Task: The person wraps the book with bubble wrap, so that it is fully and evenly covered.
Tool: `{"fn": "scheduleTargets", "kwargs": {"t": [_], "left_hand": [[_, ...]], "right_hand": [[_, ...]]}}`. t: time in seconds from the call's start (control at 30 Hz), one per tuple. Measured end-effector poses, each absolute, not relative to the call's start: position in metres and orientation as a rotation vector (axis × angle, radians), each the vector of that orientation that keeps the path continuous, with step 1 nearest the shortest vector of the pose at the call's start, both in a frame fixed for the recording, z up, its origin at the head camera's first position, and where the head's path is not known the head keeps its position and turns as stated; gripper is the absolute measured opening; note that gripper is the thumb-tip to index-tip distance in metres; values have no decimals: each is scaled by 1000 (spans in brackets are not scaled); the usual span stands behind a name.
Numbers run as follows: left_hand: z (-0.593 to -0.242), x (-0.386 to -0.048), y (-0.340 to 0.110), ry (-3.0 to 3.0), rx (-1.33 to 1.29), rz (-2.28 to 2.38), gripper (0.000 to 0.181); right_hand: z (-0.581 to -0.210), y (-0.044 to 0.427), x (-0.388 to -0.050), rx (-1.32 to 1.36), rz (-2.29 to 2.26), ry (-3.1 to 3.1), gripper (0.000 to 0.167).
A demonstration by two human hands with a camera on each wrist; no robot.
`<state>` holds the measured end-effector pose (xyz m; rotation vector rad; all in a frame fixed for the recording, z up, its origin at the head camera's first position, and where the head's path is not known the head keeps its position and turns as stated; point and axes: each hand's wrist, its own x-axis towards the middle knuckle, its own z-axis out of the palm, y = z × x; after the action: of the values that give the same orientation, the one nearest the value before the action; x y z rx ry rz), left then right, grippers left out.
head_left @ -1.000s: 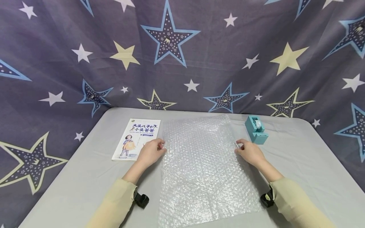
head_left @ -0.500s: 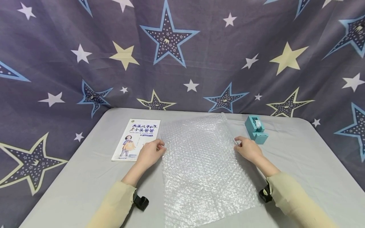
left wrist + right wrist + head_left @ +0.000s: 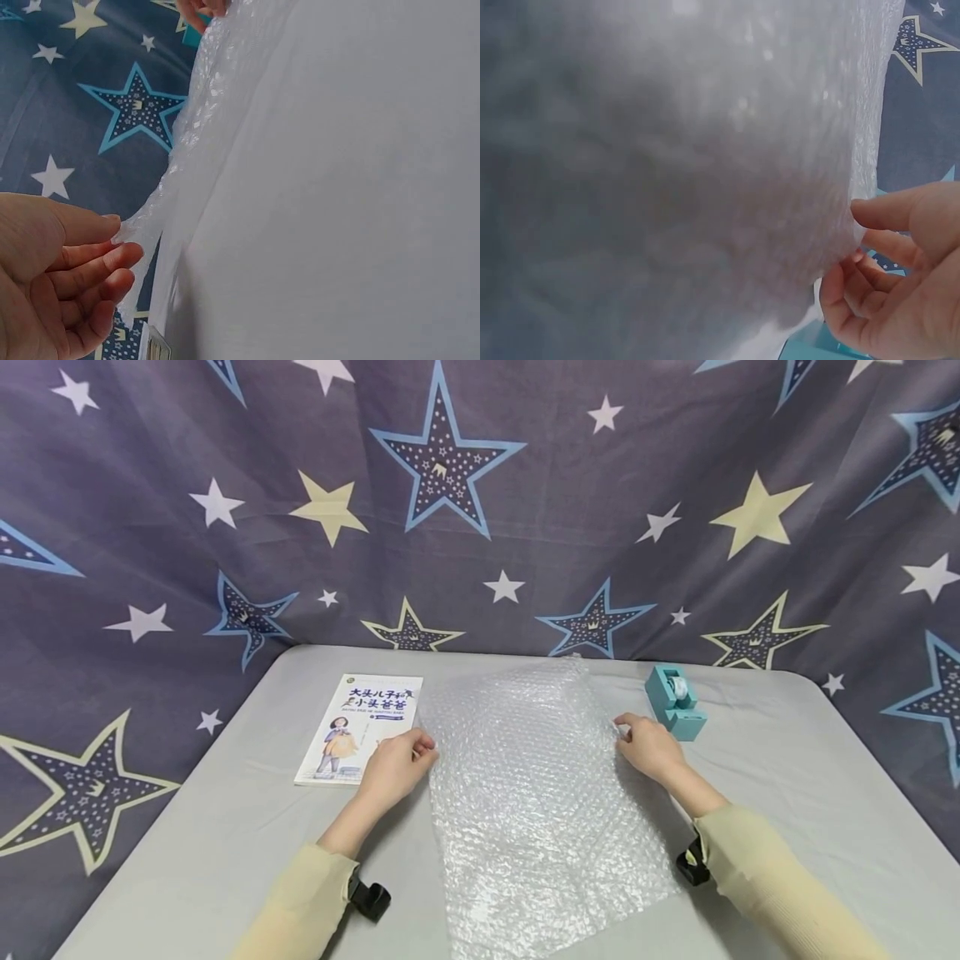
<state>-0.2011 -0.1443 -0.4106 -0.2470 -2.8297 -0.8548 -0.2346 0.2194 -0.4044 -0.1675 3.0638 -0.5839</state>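
A clear sheet of bubble wrap (image 3: 532,802) spans the middle of the table between both hands. My left hand (image 3: 396,767) pinches its left edge between thumb and fingers; the left wrist view shows that edge at the thumb tip (image 3: 112,219). On the opposite side, my right hand (image 3: 651,747) pinches the right edge, and in the right wrist view the film (image 3: 810,187) runs between thumb and index finger. Just beyond the left hand lies a white illustrated book (image 3: 360,727), partly covered by that hand.
A teal tape dispenser (image 3: 675,702) with a roll of tape stands behind the right hand. The table (image 3: 225,827) has a grey cloth cover. A dark star-patterned curtain (image 3: 555,510) hangs at the back and sides.
The bubble wrap has turned slightly: its far corner moved left and its near left edge shifted right. My right hand has moved slightly left; the left hand has barely moved.
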Motion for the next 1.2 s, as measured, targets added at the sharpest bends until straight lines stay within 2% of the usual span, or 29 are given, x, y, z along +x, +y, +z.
{"fn": "scheduleTargets", "kwargs": {"t": [1.2], "left_hand": [[-406,-178,-140,-2905,-212,-837,7]], "right_hand": [[-404,209,-256,-31,-540,3113,34]]}}
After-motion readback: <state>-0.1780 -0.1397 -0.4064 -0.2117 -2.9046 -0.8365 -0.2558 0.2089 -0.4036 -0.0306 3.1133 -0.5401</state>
